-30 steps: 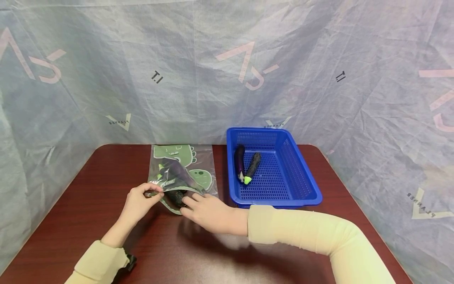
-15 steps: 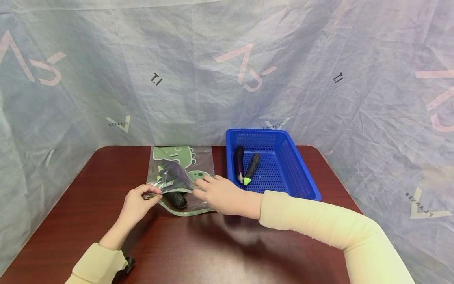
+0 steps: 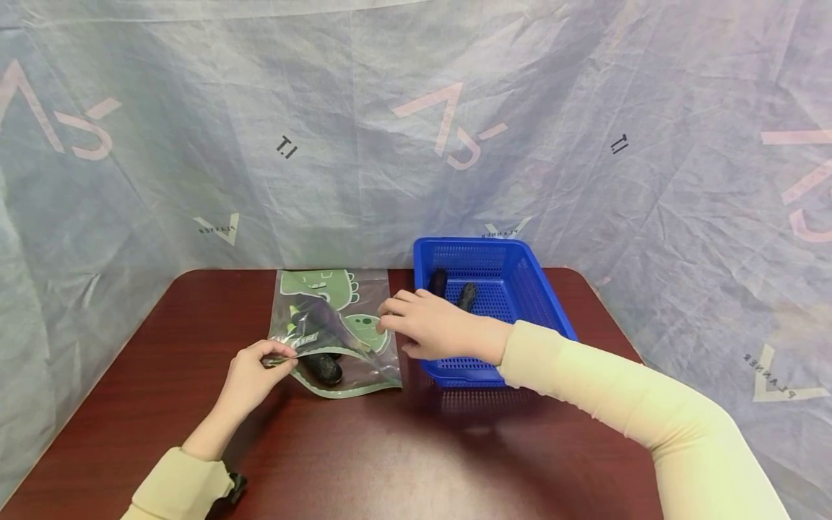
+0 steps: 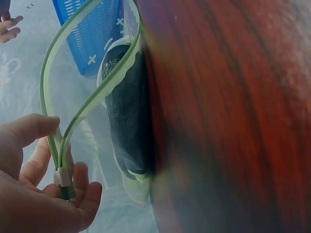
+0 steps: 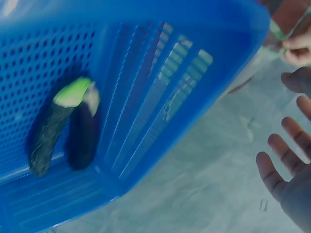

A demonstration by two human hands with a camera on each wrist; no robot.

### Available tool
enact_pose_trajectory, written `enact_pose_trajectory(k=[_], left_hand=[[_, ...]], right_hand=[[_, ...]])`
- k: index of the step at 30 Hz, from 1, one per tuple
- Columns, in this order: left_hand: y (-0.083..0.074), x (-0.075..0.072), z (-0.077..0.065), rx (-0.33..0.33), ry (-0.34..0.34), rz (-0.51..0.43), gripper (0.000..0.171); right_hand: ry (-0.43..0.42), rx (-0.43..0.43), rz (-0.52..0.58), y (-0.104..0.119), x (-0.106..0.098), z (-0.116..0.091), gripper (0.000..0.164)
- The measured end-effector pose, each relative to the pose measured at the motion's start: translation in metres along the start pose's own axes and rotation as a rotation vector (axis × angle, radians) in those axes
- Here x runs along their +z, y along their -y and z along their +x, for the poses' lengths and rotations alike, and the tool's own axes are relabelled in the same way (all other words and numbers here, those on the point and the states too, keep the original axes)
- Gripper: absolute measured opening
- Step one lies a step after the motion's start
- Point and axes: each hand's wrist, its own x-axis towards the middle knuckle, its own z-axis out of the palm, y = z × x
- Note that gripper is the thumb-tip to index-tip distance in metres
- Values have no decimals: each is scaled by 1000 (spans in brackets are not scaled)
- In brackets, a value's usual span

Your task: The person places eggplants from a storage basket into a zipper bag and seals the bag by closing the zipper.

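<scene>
A clear zip bag point(image 3: 316, 284) with a green dinosaur print lies on the table, its mouth partly open toward me. My left hand point(image 3: 260, 370) pinches the bag's left corner, by the white zip slider point(image 4: 62, 176). Within the bag are a dark bumpy cucumber point(image 3: 325, 370) near the mouth and a purple eggplant point(image 3: 328, 321) farther in, seen through the plastic. Between bag and basket, my right hand point(image 3: 425, 325) hovers over the blue basket's left rim, fingers spread and holding nothing. Inside the blue basket point(image 5: 194, 102) lie another eggplant point(image 5: 83, 138) and a dark cucumber point(image 5: 46, 136) with a bright green end.
The brown wooden table point(image 3: 403, 462) extends in front of both hands. A grey printed cloth point(image 3: 351, 144) hangs right behind the table's back edge. The basket's raised walls stand close to the bag's right side.
My right hand has come out of the bag mouth, leaving the cucumber inside, and moved right and up to the basket's left rim. My left hand keeps its pinch on the bag corner.
</scene>
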Motion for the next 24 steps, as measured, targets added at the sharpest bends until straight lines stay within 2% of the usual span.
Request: enact_pose_trajectory(k=[11,19,24], left_hand=[[0,0,1,2,1,0,10],[-1,0,1,11,-8,-2,10],[-3,-1,0,19,-12,-3,10]], right_hand=[[111,97,91,-39,-1,-18,41],[118,112,112,-65,5,-29,40],[131,152,152,-78,8,-34,41]])
